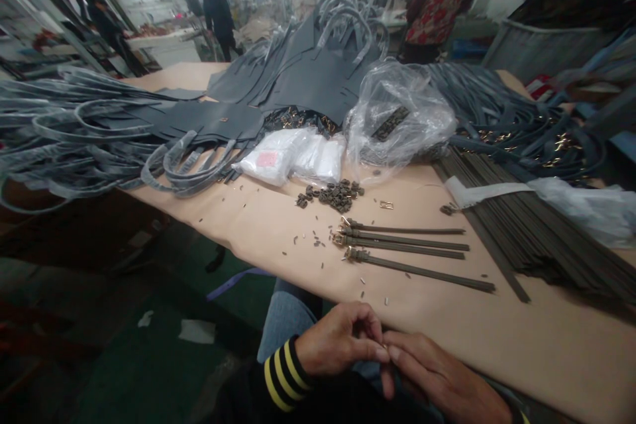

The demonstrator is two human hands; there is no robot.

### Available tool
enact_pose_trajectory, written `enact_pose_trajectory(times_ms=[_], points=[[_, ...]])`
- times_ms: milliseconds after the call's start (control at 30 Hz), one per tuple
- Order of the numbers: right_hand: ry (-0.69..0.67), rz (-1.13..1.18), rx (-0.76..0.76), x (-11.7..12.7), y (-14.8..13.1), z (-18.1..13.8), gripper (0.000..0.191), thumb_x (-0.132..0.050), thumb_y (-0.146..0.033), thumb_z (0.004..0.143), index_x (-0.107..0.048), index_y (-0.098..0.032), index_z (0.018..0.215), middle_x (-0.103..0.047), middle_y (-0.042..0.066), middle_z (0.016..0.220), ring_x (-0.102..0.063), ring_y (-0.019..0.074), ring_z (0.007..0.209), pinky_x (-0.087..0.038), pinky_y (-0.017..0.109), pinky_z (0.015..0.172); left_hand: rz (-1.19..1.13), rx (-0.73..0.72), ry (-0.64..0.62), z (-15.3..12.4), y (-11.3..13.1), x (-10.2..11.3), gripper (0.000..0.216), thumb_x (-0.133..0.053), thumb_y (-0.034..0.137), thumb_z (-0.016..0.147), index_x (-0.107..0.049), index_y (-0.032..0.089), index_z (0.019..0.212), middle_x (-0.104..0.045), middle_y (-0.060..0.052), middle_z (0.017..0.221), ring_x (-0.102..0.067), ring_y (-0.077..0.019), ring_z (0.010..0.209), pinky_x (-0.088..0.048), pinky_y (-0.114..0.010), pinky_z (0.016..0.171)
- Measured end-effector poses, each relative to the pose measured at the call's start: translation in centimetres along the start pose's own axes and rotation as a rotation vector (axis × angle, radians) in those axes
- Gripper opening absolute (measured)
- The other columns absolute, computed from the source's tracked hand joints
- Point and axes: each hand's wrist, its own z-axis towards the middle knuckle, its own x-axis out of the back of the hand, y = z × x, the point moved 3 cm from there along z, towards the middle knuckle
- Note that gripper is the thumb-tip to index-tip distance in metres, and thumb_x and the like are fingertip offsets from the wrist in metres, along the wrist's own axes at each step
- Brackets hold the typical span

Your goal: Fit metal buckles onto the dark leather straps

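Observation:
My left hand (340,338) and my right hand (437,377) meet below the table's near edge, over my lap. Their fingertips are pinched together around something tiny that I cannot make out. On the tan table (278,238) in front of them lie three thin straps with metal buckles (405,248), side by side. Just beyond sits a small heap of dark metal buckles (334,194), with tiny loose pins (311,238) scattered around it.
Grey leather panels and looped handles (163,139) cover the table's left and back. White packets (293,156) and a clear plastic bag (397,116) sit mid-table. A stack of long thin strips (536,232) lies at right. People stand in the background.

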Motion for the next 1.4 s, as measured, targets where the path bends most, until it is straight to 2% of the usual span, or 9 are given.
enact_pose_trajectory(times_ms=[100, 300, 367, 533, 633, 767, 1033, 1233, 1400], points=[[-0.001, 0.038, -0.015, -0.3, 0.6, 0.3, 0.038, -0.025, -0.036, 0.087, -0.051, -0.017, 0.068, -0.059, 0.001, 0.061, -0.046, 0.0104, 0.048, -0.038, 0.022, 0.051, 0.042, 0.003, -0.002, -0.1, -0.4, -0.1, 0.031, -0.067, 0.035, 0.06, -0.047, 0.014, 0.07, -0.047, 0.003, 0.06, -0.042, -0.0092, 0.058, -0.028, -0.021, 0.051], [0.145, 0.07, -0.021, -0.6, 0.7, 0.7, 0.014, -0.033, -0.028, 0.085, -0.039, -0.019, 0.075, -0.061, 0.0, 0.065, -0.051, 0.0107, 0.053, -0.04, 0.024, 0.059, 0.068, -0.027, -0.014, 0.0, -0.7, -0.2, 0.025, -0.06, 0.032, 0.068, -0.041, 0.016, 0.07, -0.047, 0.004, 0.057, -0.043, -0.009, 0.056, -0.028, -0.02, 0.051], [0.137, 0.047, -0.05, -0.7, 0.5, 0.7, 0.015, -0.033, -0.027, 0.084, -0.039, -0.019, 0.073, -0.06, 0.0, 0.064, -0.049, 0.0102, 0.049, -0.04, 0.024, 0.056, 0.125, -0.037, -0.004, -0.1, -0.4, 0.0, 0.024, -0.06, 0.032, 0.067, -0.042, 0.016, 0.069, -0.045, 0.005, 0.058, -0.04, -0.008, 0.055, -0.028, -0.019, 0.05], [0.171, -0.104, -0.036, -0.8, 0.6, 0.4, 0.017, -0.033, -0.025, 0.083, -0.041, -0.02, 0.069, -0.057, 0.001, 0.066, -0.053, 0.0147, 0.065, -0.041, 0.027, 0.063, 0.228, 0.029, -0.035, -0.1, -0.1, 0.3, 0.022, -0.056, 0.033, 0.068, -0.042, 0.016, 0.065, -0.038, 0.007, 0.053, -0.031, -0.0059, 0.049, -0.022, -0.018, 0.043], [0.193, -0.189, -0.032, -0.9, 1.0, 0.4, 0.015, -0.032, -0.024, 0.082, -0.042, -0.02, 0.07, -0.056, 0.002, 0.069, -0.053, 0.0155, 0.065, -0.041, 0.028, 0.063, 0.259, 0.06, -0.035, 0.0, -0.2, 0.5, 0.019, -0.055, 0.03, 0.066, -0.041, 0.016, 0.063, -0.037, 0.007, 0.052, -0.03, -0.0059, 0.048, -0.022, -0.018, 0.042], [0.231, -0.269, -0.013, -1.1, 1.3, 0.5, 0.012, -0.032, -0.021, 0.08, -0.042, -0.02, 0.073, -0.057, 0.003, 0.069, -0.055, 0.0166, 0.064, -0.043, 0.029, 0.061, 0.357, 0.079, 0.01, -0.1, -0.3, 0.8, 0.012, -0.052, 0.023, 0.066, -0.043, 0.016, 0.064, -0.036, 0.007, 0.052, -0.031, -0.0064, 0.049, -0.024, -0.018, 0.043], [0.322, -0.406, 0.017, -1.4, 1.7, 0.4, 0.011, -0.03, -0.019, 0.08, -0.041, -0.02, 0.08, -0.061, 0.006, 0.068, -0.06, 0.0198, 0.061, -0.044, 0.03, 0.056, 0.556, -0.047, 0.184, -0.8, 0.9, 0.0, 0.002, -0.047, 0.015, 0.07, -0.045, 0.016, 0.07, -0.042, 0.006, 0.059, -0.037, -0.008, 0.054, -0.028, -0.019, 0.05], [0.364, -0.41, 0.112, 0.4, 0.5, 1.0, 0.005, -0.036, -0.02, 0.082, -0.039, -0.023, 0.079, -0.061, 0.0, 0.068, -0.06, 0.0144, 0.061, -0.043, 0.023, 0.056, 0.58, -0.156, 0.276, -1.0, 2.4, -0.1, 0.005, -0.045, 0.012, 0.072, -0.048, 0.015, 0.071, -0.048, 0.002, 0.066, -0.044, -0.0104, 0.064, -0.034, -0.02, 0.061], [0.386, -0.606, 0.215, 1.9, -1.1, 2.1, 0.01, -0.035, -0.015, 0.081, -0.036, -0.023, 0.075, -0.058, -0.003, 0.061, -0.057, 0.013, 0.052, -0.037, 0.021, 0.047, 0.539, -0.184, 0.298, -0.6, 3.9, 0.9, 0.008, -0.045, 0.015, 0.073, -0.05, 0.015, 0.079, -0.054, -0.001, 0.073, -0.048, -0.0123, 0.071, -0.037, -0.022, 0.066]])
